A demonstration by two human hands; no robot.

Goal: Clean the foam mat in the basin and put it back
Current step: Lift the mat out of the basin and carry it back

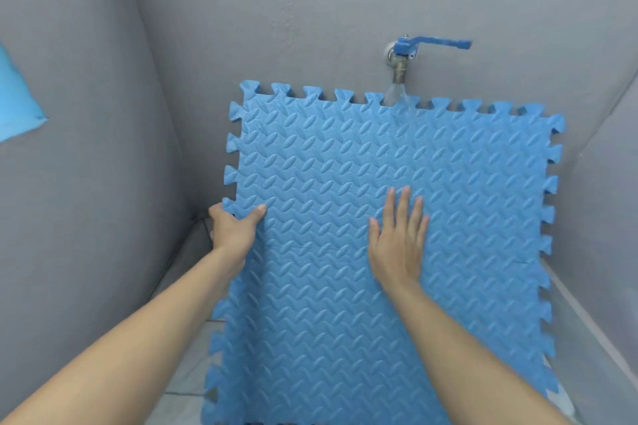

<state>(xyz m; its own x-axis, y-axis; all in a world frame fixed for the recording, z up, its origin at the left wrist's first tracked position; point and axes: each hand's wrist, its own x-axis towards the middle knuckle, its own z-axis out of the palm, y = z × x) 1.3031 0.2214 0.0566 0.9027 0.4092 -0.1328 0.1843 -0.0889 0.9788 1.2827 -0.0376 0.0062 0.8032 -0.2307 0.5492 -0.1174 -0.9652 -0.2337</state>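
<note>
A large blue foam mat (345, 155) with a leaf pattern and jigsaw edges stands nearly upright, leaning toward the grey back wall under the tap. My left hand (233, 228) grips its left edge, thumb on the front face. Flat on the middle of the mat's face lies my right hand (398, 238), fingers spread and pointing up. Water runs from the tap (400, 71) onto the mat's top edge. The basin itself is hidden behind the mat.
The tap has a blue lever handle (442, 44) turned to the right. Grey walls (103, 114) close in on the left, back and right. A light blue piece (17, 97) shows at the far left edge. A pale ledge (587, 321) runs along the lower right.
</note>
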